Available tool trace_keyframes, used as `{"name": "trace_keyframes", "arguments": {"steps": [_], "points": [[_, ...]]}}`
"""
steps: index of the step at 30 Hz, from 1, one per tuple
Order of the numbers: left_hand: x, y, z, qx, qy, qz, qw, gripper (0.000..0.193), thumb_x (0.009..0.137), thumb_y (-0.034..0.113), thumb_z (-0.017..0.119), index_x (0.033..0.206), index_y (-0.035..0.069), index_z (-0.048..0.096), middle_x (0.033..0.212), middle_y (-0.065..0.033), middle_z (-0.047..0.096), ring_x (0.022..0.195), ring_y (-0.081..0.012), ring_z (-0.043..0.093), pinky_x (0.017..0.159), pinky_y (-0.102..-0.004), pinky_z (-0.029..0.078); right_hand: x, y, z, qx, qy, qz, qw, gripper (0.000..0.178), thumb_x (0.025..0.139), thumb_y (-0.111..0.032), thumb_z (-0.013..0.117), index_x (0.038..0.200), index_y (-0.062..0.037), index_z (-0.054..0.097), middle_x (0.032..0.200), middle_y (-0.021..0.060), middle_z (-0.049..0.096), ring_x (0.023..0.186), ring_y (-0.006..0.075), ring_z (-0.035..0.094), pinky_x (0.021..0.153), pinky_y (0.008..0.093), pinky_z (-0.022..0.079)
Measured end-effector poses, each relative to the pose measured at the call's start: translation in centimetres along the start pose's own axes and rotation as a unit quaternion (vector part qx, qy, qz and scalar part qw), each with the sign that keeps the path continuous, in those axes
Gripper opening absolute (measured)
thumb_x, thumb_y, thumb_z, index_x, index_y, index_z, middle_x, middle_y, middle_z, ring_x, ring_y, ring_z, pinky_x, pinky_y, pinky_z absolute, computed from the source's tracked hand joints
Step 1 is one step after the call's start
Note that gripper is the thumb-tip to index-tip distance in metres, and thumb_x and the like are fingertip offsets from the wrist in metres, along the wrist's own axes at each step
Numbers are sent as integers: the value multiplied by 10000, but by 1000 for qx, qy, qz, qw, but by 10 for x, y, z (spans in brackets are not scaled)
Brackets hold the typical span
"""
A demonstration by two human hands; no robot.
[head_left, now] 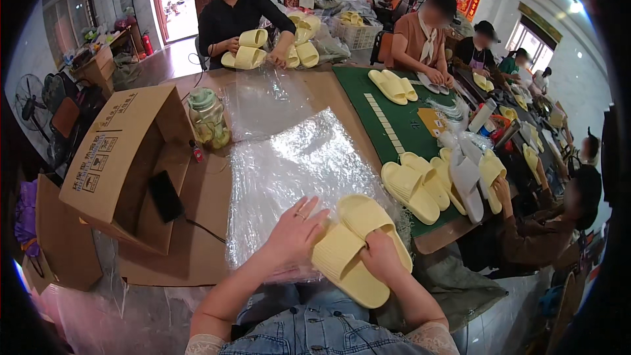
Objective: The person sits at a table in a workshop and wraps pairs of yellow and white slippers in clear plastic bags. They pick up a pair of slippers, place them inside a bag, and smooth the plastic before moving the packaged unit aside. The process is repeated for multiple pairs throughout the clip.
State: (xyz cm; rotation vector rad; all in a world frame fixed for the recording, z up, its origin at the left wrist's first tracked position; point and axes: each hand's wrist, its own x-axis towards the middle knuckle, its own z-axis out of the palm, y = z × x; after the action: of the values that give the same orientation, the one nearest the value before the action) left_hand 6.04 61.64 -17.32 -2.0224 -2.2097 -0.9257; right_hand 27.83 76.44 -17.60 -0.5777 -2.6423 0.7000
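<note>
My right hand (383, 258) grips a pair of pale yellow slippers (342, 260) near the table's front edge, its fingers closed around the inner edges where the two meet. The pair is tilted and lies partly over a stack of clear plastic bags (282, 171). Just left of the slippers, my left hand (296, 230) is spread above the shiny bags, with a ring on one finger. Its fingertips come close to the nearer slipper's strap; whether they touch it I cannot tell. Nothing shows in that hand.
An open cardboard box (125, 158) with a black phone (166, 197) stands left, beside a glass jar (209, 118). More yellow slippers (411, 191) and a grey slipper (465, 177) line the green mat (368, 118) at right. Co-workers handle slippers across the table and along the right.
</note>
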Motion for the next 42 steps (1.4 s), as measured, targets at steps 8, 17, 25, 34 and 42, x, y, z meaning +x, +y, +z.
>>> {"name": "trace_keyframes", "arguments": {"steps": [8,17,25,34,42], "points": [[-1,41,-2,-89,-24,84,992,425,978,166,504,1381,30,499,1504,-182,399,1405,-415,333,1170,-461,287,57,-2,46,-12,-2,-20,1000,219,805,-168,635,912,6,557,911,255,571,868,445,576,741,528,455],[-17,54,-29,-184,-80,75,977,434,1002,182,465,1405,23,476,1533,-171,366,1419,-392,320,1177,-433,267,149,18,102,-104,128,1,986,226,896,-237,597,916,-13,577,914,235,584,924,395,607,794,473,499],[-14,-14,-35,-182,-22,0,983,606,960,378,557,1442,34,428,1535,-240,315,1429,-424,273,1178,-481,234,102,-3,74,6,112,-20,993,496,865,-236,678,1261,20,525,1245,261,514,1107,433,548,948,479,457],[-28,-65,25,-6,26,-176,984,799,929,432,577,1520,13,240,1533,-359,188,1427,-488,221,1174,-502,212,-4,-37,-80,463,-384,12,799,254,910,-188,689,1095,-15,701,995,125,718,964,211,680,811,324,523],[-29,-66,32,-16,60,-172,983,824,908,435,582,1506,-25,250,1542,-312,241,1423,-451,267,1158,-500,232,113,-4,10,-11,1,99,995,427,846,-437,696,898,-14,705,812,163,696,777,316,686,708,409,539]]}}
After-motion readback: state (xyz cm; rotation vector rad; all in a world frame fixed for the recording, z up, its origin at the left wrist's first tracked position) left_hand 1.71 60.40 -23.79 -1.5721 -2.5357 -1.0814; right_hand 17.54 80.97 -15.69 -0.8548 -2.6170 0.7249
